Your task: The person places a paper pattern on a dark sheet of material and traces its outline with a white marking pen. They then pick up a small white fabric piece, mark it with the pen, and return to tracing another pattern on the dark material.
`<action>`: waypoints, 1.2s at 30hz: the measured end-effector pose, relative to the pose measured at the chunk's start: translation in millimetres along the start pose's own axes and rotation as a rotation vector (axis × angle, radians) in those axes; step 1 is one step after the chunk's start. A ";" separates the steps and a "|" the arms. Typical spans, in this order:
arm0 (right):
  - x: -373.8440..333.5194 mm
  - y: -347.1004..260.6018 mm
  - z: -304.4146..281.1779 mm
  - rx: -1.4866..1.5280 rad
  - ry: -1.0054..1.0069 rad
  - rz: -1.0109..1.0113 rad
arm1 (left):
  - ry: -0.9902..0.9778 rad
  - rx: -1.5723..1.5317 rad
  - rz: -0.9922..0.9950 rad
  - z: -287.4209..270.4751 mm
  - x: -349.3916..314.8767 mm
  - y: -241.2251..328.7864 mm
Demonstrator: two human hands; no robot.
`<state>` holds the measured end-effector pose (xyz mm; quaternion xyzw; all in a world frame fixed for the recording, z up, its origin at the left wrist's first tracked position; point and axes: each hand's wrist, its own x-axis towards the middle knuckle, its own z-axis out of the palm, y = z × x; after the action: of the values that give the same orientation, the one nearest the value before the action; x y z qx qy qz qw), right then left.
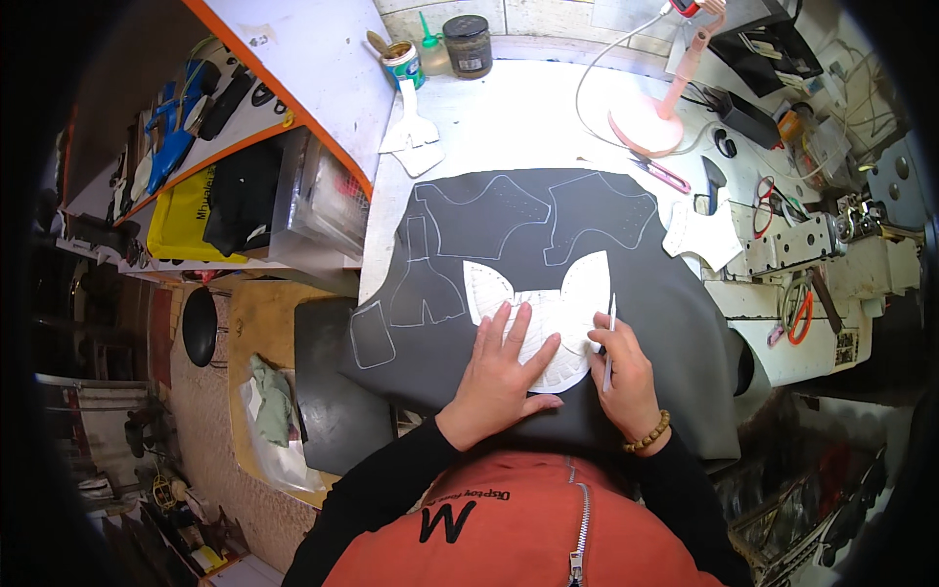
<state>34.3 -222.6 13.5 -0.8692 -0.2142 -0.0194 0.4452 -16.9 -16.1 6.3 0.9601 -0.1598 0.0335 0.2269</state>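
A dark grey leather-like sheet drapes over the table's near edge. On it lies a white paper pattern with two rounded lobes at the far side and a curved near edge. My left hand rests flat on the pattern's left part, fingers spread, covering some of it. A slim pale pen stands nearly upright in the closed fingers of my right hand, beside the pattern's right edge. Several pale traced outlines mark the sheet beyond and left of the pattern.
White pattern pieces lie at the back left and right. A pink cutter is near the pink lamp base. A dark jar and a brush tin stand behind. Orange-handled scissors lie beside a sewing machine.
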 end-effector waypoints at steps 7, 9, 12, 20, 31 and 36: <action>4.2 1.7 -1.1 -0.143 -0.021 -0.032 | 0.074 0.042 -0.030 11.3 1.1 0.6; 5.1 2.0 -1.9 -0.153 -0.033 -0.025 | 0.100 0.045 -0.032 12.8 1.1 1.7; 8.9 1.1 -3.1 -0.176 -0.036 -0.042 | 0.094 0.042 -0.043 13.5 0.9 2.8; 33.2 -34.9 0.7 0.219 -0.021 -0.087 | 0.111 0.034 -0.065 21.8 1.0 7.4; 90.9 -52.5 61.3 0.301 -0.426 -0.011 | 0.192 -0.059 -0.015 39.0 -7.1 0.6; 98.3 -52.1 74.0 0.143 -0.432 -0.135 | 0.159 -0.088 -0.023 39.1 -6.6 0.7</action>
<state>91.6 -103.1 30.8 -0.8031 -0.3632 0.1526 0.4471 -23.7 -32.2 -29.3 0.9453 -0.1315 0.0997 0.2812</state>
